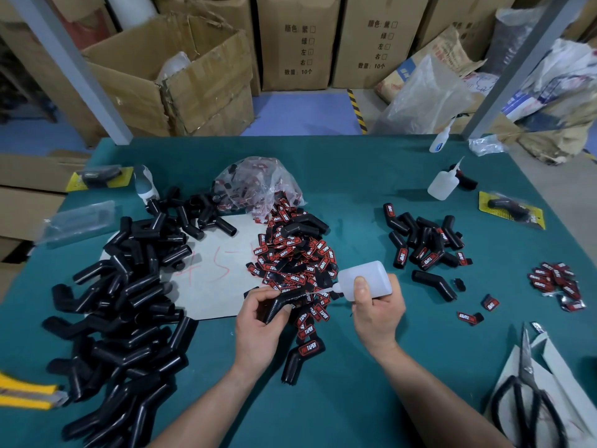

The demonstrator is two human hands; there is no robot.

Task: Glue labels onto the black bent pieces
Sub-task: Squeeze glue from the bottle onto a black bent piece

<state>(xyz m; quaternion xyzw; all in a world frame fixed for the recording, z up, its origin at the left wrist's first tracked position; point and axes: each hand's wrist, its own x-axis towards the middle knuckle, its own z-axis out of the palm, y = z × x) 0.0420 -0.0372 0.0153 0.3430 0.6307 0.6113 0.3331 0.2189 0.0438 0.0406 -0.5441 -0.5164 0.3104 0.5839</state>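
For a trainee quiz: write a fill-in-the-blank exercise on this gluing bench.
The glue bottle is gripped by the ____ hand.
The left hand holds a bent piece coloured ____.
The plastic bag spills red-and-black ____ onto the table.
Missing words: right; black; labels.

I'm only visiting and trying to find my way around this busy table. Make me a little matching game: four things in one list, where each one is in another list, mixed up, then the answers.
Things
1. nearest glue bottle
2. scissors
3. yellow knife
4. clear bag of labels

Places
A. at the near left edge of the table
B. just behind the heap of loose labels, mid-table
C. gripped in the right hand
D. on white card at the near right corner

Pairs: 1-C, 2-D, 3-A, 4-B.
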